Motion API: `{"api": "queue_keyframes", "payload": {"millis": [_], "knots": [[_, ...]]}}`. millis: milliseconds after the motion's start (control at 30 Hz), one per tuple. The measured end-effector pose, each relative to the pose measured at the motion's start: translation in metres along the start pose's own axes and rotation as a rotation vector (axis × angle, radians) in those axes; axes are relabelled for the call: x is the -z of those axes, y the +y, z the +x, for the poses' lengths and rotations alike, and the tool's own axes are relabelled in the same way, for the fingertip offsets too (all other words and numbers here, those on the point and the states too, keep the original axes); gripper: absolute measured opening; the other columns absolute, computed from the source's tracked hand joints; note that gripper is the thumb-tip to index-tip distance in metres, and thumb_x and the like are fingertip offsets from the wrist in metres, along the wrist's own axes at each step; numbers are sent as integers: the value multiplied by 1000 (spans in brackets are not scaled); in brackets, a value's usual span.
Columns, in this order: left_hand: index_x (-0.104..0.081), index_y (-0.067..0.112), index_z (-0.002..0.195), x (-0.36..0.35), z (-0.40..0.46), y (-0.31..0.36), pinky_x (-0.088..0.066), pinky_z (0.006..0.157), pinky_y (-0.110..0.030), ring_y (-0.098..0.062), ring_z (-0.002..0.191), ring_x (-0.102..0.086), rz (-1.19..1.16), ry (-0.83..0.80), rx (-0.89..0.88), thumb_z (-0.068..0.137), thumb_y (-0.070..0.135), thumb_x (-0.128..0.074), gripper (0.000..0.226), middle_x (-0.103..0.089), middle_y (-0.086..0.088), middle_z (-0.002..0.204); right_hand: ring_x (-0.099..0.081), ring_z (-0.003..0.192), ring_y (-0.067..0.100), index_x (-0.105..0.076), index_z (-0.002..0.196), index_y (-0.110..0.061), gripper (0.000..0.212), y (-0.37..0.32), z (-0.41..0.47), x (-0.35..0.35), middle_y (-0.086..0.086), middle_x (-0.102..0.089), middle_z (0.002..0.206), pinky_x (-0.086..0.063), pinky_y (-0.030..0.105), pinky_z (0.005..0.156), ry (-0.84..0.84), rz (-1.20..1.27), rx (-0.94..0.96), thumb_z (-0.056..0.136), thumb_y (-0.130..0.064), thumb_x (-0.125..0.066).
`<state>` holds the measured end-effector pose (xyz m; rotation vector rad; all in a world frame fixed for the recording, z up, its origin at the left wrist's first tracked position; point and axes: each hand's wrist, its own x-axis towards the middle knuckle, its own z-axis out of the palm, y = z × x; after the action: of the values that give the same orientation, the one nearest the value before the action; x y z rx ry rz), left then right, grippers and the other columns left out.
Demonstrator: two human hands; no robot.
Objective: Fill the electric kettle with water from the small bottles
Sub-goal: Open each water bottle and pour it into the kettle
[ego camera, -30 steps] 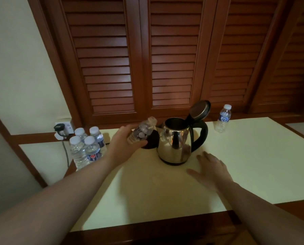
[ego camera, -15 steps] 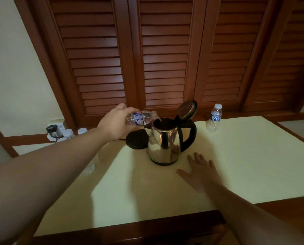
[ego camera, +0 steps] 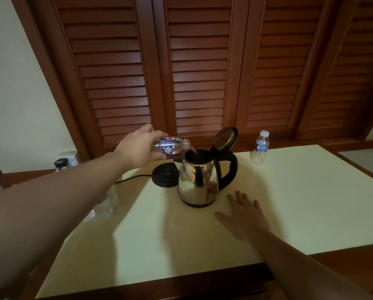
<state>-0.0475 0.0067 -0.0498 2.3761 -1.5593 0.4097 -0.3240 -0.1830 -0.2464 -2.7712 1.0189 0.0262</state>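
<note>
steel kettle (ego camera: 199, 180) stands on the cream counter (ego camera: 300, 202) with its lid (ego camera: 225, 138) flipped up, just beside its black base (ego camera: 165, 176). left hand (ego camera: 137, 149) grips a small bottle (ego camera: 172, 145) tipped nearly level, neck at the kettle's rim. right hand (ego camera: 244, 215) rests flat with fingers spread, near the kettle. best to keep the neck over the opening, tilt gradually, and steady the kettle if it shifts. 1 capped bottle (ego camera: 260, 148) waits behind.
</note>
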Motion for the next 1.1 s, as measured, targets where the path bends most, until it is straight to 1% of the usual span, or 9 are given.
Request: {"api": "queue_keyframes", "payload": {"millis": [133, 300, 400, 567, 733, 800, 900, 1033, 1100], "knots": [[-52, 34, 146, 5, 2, 1, -51, 84, -40, -21, 102, -56, 12, 1, -9, 81, 50, -82, 73, -45, 4, 108, 9, 159, 20, -5, 165, -31, 98, 1, 2, -2, 1, 5, 174, 2, 48, 129, 11, -9, -4, 86, -89, -14], [-50, 34, 148, 11, 5, 3, -51, 87, -41, -26, 107, -59, 69, -20, -29, 82, 53, -80, 75, -46, 4, 112, 6, 160, 19, -8, 165, -31, 96, 0, 2, -2, 0, 2, 174, 1, 47, 129, 21, 6, -15, 88, -87, -18], [-49, 34, 150, 13, 5, 5, -50, 86, -40, -27, 107, -59, 89, -36, -43, 83, 53, -79, 75, -43, 4, 111, 6, 160, 20, -9, 165, -30, 95, 0, 1, -1, 1, 2, 174, 1, 47, 129, 19, 14, -10, 88, -86, -19], [-48, 34, 150, 18, 7, 7, -52, 89, -45, -29, 106, -60, 108, -55, -52, 82, 54, -79, 77, -47, 2, 113, 5, 160, 19, -10, 165, -31, 95, 0, 1, -1, 0, 1, 174, 1, 46, 129, 28, 21, -17, 88, -86, -19], [-48, 36, 151, 21, 10, 9, -52, 92, -45, -26, 106, -59, 125, -69, -74, 84, 53, -79, 75, -48, 2, 116, 5, 160, 18, -11, 165, -32, 96, 0, 2, -3, -1, 0, 174, 1, 46, 129, 34, 17, -23, 87, -87, -19], [-48, 37, 151, 22, 12, 10, -51, 92, -45, -25, 103, -58, 151, -71, -85, 84, 53, -78, 75, -44, 4, 112, 5, 159, 17, -12, 165, -32, 96, 1, 2, -4, -2, 0, 174, 2, 46, 128, 38, 28, -29, 87, -88, -19], [-48, 38, 150, 22, 15, 10, -48, 88, -41, -20, 95, -52, 205, -70, -127, 84, 53, -78, 75, -38, 7, 105, 6, 159, 17, -12, 165, -32, 96, 1, 2, -4, -2, 0, 174, 2, 45, 129, 41, 37, -29, 86, -88, -20], [-48, 36, 151, 26, 19, 12, -49, 89, -41, -23, 102, -58, 232, -83, -166, 84, 54, -78, 75, -45, 4, 111, 5, 160, 18, -12, 165, -32, 96, 1, 2, -3, -2, -1, 174, 1, 46, 129, 46, 33, -22, 87, -87, -19], [-49, 35, 151, 29, 21, 14, -49, 88, -40, -23, 103, -58, 237, -77, -176, 83, 54, -78, 76, -44, 4, 111, 4, 160, 18, -12, 165, -31, 96, 2, 2, -3, -2, -1, 174, 1, 45, 129, 49, 31, -20, 87, -87, -19]]}}
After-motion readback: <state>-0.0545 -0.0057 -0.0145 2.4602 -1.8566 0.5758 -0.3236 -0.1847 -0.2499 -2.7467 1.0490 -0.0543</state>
